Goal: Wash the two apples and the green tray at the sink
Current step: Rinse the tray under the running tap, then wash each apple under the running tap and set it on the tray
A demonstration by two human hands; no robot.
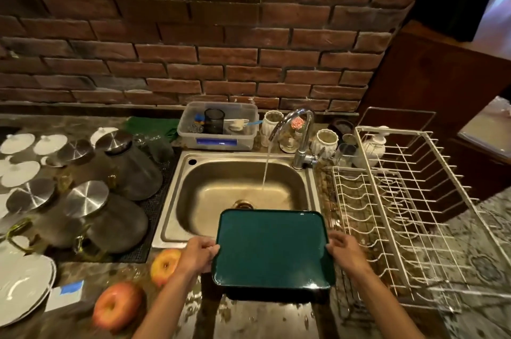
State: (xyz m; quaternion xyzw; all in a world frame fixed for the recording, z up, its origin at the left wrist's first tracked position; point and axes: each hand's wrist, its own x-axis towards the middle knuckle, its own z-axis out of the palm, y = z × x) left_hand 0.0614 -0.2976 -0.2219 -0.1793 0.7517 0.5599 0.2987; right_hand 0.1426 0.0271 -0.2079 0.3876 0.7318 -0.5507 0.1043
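Observation:
I hold the green tray level over the front edge of the steel sink. My left hand grips its left rim and my right hand grips its right rim. Two red-yellow apples lie on the counter to the left of my left arm: one close to the sink's front corner, the other nearer to me. Water runs from the chrome tap into the basin beyond the tray's far edge.
A white wire dish rack stands right of the sink. Upturned glass jugs with steel lids and white plates crowd the left counter. A clear plastic tub and white jars sit behind the sink against the brick wall.

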